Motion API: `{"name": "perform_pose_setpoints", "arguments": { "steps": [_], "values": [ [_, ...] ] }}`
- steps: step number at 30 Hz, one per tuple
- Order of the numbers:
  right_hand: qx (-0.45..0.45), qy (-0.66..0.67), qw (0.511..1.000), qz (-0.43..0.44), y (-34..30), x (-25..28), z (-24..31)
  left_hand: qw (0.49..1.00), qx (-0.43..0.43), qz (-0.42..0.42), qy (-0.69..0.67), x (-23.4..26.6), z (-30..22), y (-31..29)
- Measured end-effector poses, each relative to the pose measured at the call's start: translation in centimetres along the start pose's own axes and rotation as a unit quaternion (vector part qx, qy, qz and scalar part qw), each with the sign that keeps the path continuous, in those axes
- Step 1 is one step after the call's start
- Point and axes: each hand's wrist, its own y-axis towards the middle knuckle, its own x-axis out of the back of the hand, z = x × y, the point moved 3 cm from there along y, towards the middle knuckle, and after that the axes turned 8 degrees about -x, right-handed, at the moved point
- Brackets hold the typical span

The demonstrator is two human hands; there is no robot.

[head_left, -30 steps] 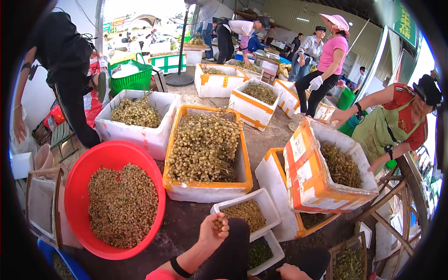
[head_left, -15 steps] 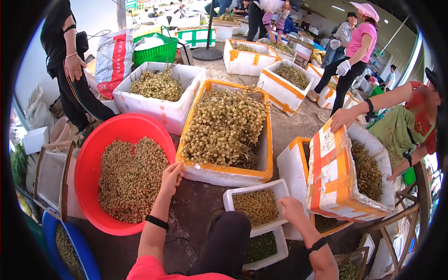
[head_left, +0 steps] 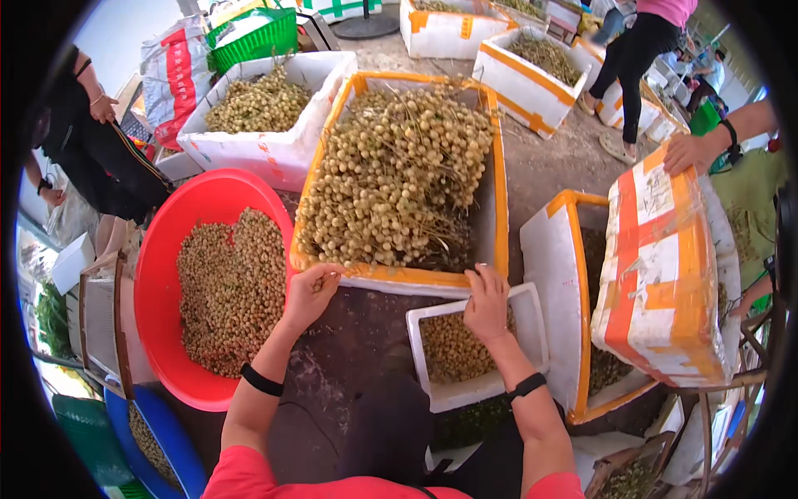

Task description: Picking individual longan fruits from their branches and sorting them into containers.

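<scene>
A large white foam box (head_left: 374,284) with orange tape round its rim stands before me, heaped with round tan fruit on thin stems (head_left: 399,179). My left hand (head_left: 312,293) is at its near left corner, fingers curled together; what they hold, if anything, is hidden. Over by the near right corner is my right hand (head_left: 488,301), its fingers pinched together at the rim, above a small white foam box (head_left: 532,312) of loose tan fruit (head_left: 449,345). A red tub (head_left: 154,291) to my left holds loose fruit (head_left: 229,299).
Another white foam box (head_left: 287,158) of stemmed fruit is behind the tub. At right, a co-worker's hand (head_left: 694,154) steadies a tilted taped foam box (head_left: 657,274) beside an upright one (head_left: 549,258). A blue tub (head_left: 179,445) is at lower left. Another person (head_left: 632,58) stands behind.
My right hand has moved left and up to the big box's near right corner. My left hand is still at the near left one. The view has tilted down; the co-worker still holds the tilted box.
</scene>
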Motion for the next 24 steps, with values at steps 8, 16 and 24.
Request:
{"name": "perform_pose_setpoints", "arguments": {
  "steps": [8, 16, 24],
  "values": [
    [-0.367, -0.098, 0.760, 0.527, -15.1, -2.1, -12.1, 0.743, 0.415, 0.135, -0.507, -11.1, -3.1, -4.2],
    [-0.345, -0.052, 0.825, 0.445, -17.5, -0.9, -9.5, 0.647, 0.465, 0.088, -0.599, -17.5, -3.4, -2.2],
    [-0.393, 0.049, 0.837, 0.376, -18.5, 4.2, -10.6, 0.685, 0.319, 0.076, -0.651, -18.3, -5.9, 2.6]
  ]
}}
